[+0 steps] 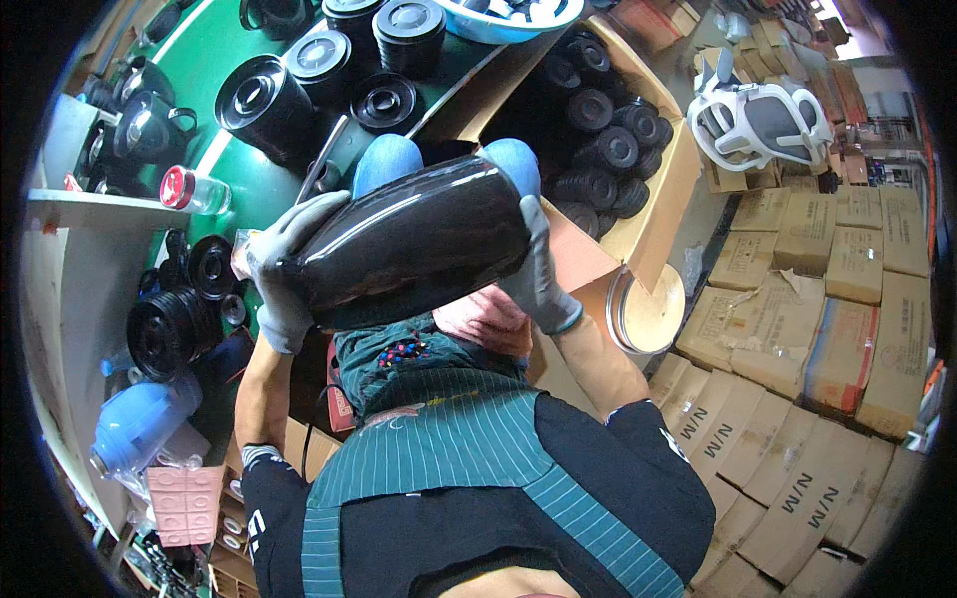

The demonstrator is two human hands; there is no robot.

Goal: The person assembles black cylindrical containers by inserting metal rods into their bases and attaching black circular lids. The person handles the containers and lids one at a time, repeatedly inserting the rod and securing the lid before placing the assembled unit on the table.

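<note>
A large glossy black rounded casing (414,244), its exact kind unclear, lies level across my lap, slightly higher at its right end. Grey-gloved, my left hand (282,261) is closed on its left end, with some fingertips hidden behind it. At the other end my right hand (541,277), gloved the same way, grips the side with its fingers partly out of sight. Beyond the casing, my knees (387,161) show in blue jeans. A green striped apron (429,439) covers my front.
A green bench (224,135) at far left bears stacked black lids (407,35), a red-capped clear jar (194,189) and black jugs (150,130). An open carton (653,214) full of black round parts stands beyond my right knee. Stacked cartons (768,339) line the right.
</note>
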